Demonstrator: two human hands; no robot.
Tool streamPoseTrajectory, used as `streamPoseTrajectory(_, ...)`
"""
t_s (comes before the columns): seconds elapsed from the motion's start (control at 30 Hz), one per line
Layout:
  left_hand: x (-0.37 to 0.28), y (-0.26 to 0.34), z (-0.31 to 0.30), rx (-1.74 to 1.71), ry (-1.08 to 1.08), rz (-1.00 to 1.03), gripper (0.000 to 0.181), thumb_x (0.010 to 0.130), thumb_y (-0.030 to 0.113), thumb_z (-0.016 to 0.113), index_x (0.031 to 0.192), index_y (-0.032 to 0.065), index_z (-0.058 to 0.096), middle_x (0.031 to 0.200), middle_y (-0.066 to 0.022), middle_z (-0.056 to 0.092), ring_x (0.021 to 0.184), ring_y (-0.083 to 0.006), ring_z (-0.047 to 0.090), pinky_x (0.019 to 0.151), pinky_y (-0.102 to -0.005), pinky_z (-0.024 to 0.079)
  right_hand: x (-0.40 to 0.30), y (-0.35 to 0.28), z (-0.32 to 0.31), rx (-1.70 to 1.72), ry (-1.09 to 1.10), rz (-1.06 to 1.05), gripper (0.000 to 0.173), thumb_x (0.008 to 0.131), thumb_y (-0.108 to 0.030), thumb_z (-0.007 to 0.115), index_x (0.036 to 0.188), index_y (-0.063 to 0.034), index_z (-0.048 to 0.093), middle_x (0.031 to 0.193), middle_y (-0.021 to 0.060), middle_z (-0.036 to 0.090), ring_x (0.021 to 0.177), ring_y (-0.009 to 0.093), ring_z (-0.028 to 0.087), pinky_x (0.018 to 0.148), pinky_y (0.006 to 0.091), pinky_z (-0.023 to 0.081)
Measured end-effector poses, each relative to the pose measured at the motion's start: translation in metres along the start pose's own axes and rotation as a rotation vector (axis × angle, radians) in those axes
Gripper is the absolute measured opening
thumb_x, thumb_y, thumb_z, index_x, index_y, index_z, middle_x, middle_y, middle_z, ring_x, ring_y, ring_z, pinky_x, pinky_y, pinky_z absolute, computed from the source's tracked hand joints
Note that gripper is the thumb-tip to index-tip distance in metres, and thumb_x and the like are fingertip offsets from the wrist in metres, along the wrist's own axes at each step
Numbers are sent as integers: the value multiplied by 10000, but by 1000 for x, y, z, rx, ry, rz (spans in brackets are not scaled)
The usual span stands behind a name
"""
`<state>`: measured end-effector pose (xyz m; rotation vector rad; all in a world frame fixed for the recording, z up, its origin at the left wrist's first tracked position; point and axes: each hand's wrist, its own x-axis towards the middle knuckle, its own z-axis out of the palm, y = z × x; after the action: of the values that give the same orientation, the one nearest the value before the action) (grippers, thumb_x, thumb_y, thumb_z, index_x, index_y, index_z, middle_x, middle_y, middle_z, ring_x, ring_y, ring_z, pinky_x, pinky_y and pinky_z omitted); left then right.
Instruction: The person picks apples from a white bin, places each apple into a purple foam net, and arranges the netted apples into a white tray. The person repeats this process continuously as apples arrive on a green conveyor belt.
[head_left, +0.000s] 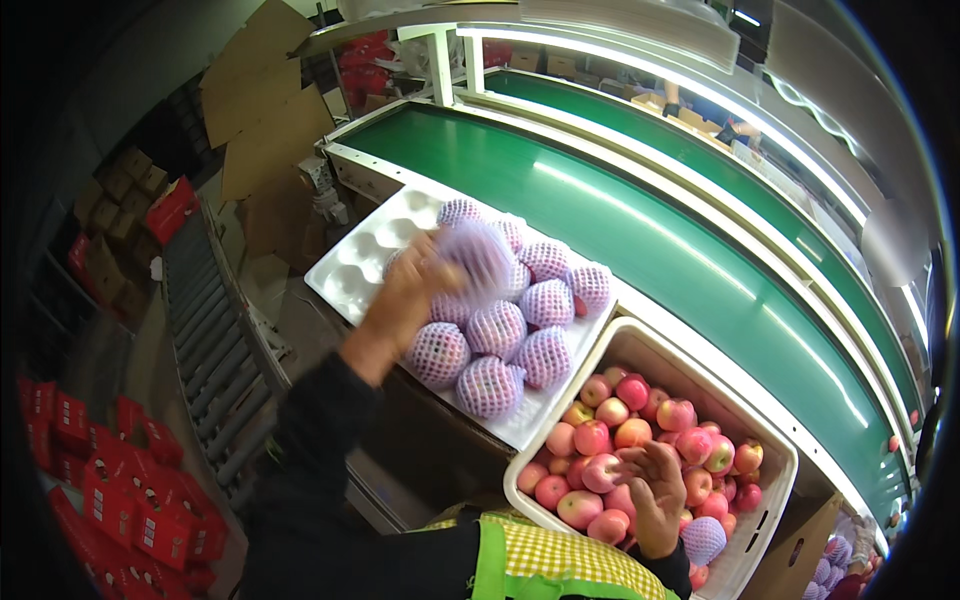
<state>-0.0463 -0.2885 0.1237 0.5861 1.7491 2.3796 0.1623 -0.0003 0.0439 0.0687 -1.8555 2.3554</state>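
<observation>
My left hand (412, 281), blurred by motion, grips an apple in a lilac foam net (478, 259) above a white moulded fruit tray (349, 283). Several netted apples (496, 328) fill the tray's right and middle part, while hollows at its left end lie bare. Over a cream plastic crate (776, 480) of loose red-and-yellow apples (592, 436), my right hand (654, 491) has its fingers apart. Its fingertips are close beside one apple (601, 472); whether they touch it cannot be told. A netted apple (703, 541) rests among the bare ones, right of that hand.
A green conveyor belt (600, 225) runs behind tray and crate. To the left stand a roller conveyor (206, 352) and red cartons (135, 502). Cardboard sheets (259, 90) lean farther back. Another person's gloved hands (727, 133) show across the belts; more netted apples (829, 566) lie at lower right.
</observation>
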Motion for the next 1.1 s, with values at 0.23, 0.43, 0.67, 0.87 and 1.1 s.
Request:
streamPoseTrajectory(0.23, 116, -38, -210, 161, 352, -149, 173, 750, 91, 602, 858, -44, 611, 762, -91, 624, 642, -175, 611, 594, -298, 505, -24, 20, -2, -152, 228, 187, 365, 824, 44, 494, 1176, 28, 395, 1019, 126, 553, 923, 176, 562, 781, 265, 469)
streamPoseTrajectory(0.43, 163, -78, -224, 249, 312, -281, 226, 775, 138, 606, 902, -48, 617, 818, -91, 635, 695, -188, 624, 623, -316, 504, -34, 14, 27, -217, 304, 318, 405, 875, 2, 491, 1260, -2, 369, 1113, 97, 525, 1000, 164, 521, 853, 255, 427)
streamPoseTrajectory(0.67, 167, -108, -238, 790, 357, -116, 297, 819, 198, 567, 840, -94, 616, 753, -83, 630, 646, -145, 576, 585, -297, 469, -37, 42, 30, -244, 346, 265, 394, 864, 3, 508, 1246, -5, 411, 1062, 70, 543, 904, 130, 538, 776, 235, 443)
streamPoseTrajectory(0.87, 167, -112, -210, 1336, 458, -72, 443, 836, 283, 424, 988, -125, 510, 1010, -366, 507, 932, -441, 537, 837, -442, 451, -23, 49, 38, -169, 253, 337, 381, 802, 67, 523, 1163, 31, 404, 1007, 123, 559, 897, 177, 577, 801, 264, 466)
streamPoseTrajectory(1.1, 181, -97, -212, 1468, 194, 209, 350, 824, 161, 407, 1090, -37, 519, 1085, -271, 529, 1081, -402, 460, 965, -424, 339, -28, 49, 42, -269, 194, 323, 286, 834, -25, 577, 1095, 17, 471, 903, 61, 560, 796, 114, 551, 699, 242, 463)
